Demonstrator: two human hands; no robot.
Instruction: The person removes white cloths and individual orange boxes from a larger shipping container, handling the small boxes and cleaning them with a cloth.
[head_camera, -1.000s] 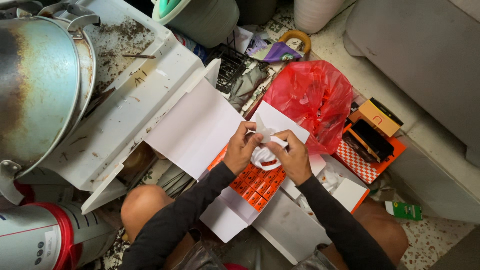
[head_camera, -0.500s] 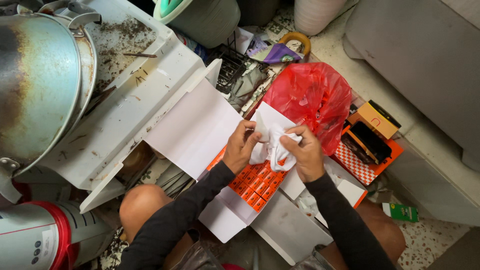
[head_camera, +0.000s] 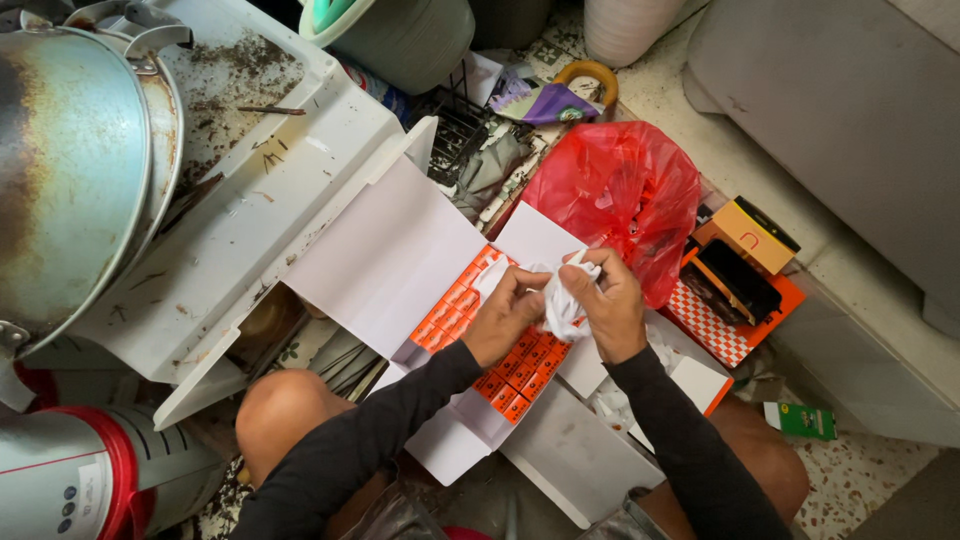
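White crumpled paper (head_camera: 562, 300) is pinched between our left hand (head_camera: 507, 318) and right hand (head_camera: 607, 305), held above the open orange-lined box (head_camera: 490, 335) for working room.

An open white carton (head_camera: 400, 260) holds rows of small orange boxes (head_camera: 500, 350).

Cluttered home corner, floor-level storage or back-kitchen spot: speckled terrazzo floor (head_camera: 860, 480), big scorched metal pot (head_camera: 70, 180) on a grimy white appliance (head_camera: 250, 210) left of the hands (head_camera: 555, 310), red plastic bag (head_camera: 620, 200) and umbrella (head_camera: 560, 95) beyond them.
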